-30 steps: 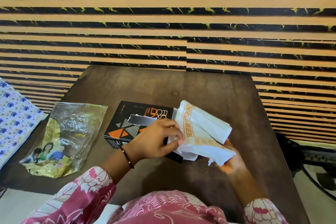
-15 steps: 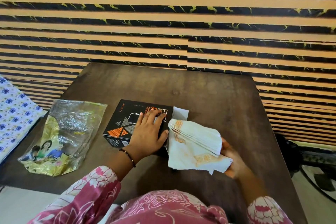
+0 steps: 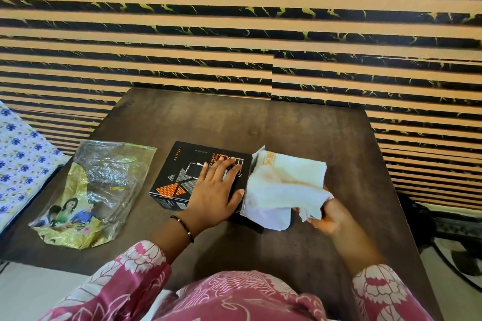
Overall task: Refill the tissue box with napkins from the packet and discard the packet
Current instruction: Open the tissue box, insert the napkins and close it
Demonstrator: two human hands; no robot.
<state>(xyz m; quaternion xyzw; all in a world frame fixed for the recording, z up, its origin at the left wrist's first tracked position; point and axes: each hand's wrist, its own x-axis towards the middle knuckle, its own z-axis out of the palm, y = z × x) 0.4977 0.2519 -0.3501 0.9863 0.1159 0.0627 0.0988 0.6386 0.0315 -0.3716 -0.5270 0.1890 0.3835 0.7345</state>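
Nearest us, our right hand (image 3: 329, 219) pinches the near edge of the napkins (image 3: 284, 185), a soft white stack with faint orange print, and feeds the far end toward the open side of the tissue box (image 3: 194, 172); part of the stack seems already at the mouth, though how deep it sits we cannot tell. Our left hand (image 3: 215, 191) lies flat on the box top, fingers spread and palm pressing down, we judge to keep the light carton from sliding as the stack goes in. The white end flap (image 3: 258, 154) stands open beside the napkins, leaving the way clear.

Further left, well apart from the box, the packet (image 3: 96, 190) lies flat on the table (image 3: 300, 128). It looks emptied, so only discarding it remains after this step.

The table is dark brown wood, matte and bare beyond these 2 things. Behind it rises a wall (image 3: 234, 34) of tan and black marbled stripes; a floral cloth (image 3: 20, 159) shows at left.
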